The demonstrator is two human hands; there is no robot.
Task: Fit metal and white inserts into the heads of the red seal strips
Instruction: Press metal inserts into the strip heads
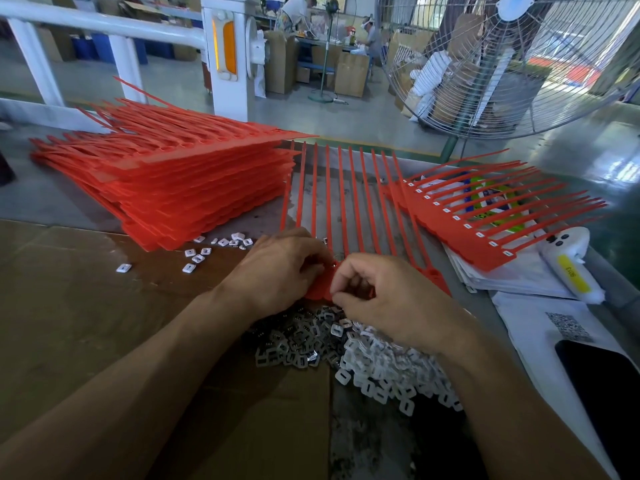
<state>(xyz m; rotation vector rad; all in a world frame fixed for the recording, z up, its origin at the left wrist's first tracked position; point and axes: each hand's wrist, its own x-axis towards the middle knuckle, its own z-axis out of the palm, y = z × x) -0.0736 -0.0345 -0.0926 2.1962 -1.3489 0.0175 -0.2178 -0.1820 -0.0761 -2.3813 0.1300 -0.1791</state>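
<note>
Under both hands was the surface (69, 202), partly covered with brown cardboard (86, 323). Way beyond the right hand stood a huge cage fan (512, 64). Up and left of the left hand sat a big stack of red seal strips (180, 181), and off past the right hand was a finished comb of strips (485, 226) with white bits already showing in the heads. Between the hands lay the comb being worked on (346, 202), tails pointing away, heads right at the fingertips. Left hand (280, 268) had its fingers curled down on the heads, gripping them as far as I could tell. Right hand (384, 292) was curled too, thumb and fingers pinched, but whatever was in there was too small to make out. Just below the hands were the piles: metal inserts (294, 341) and white inserts (384, 368), touching each other. Some loose white pieces (204, 254) sat left of the left hand.
</note>
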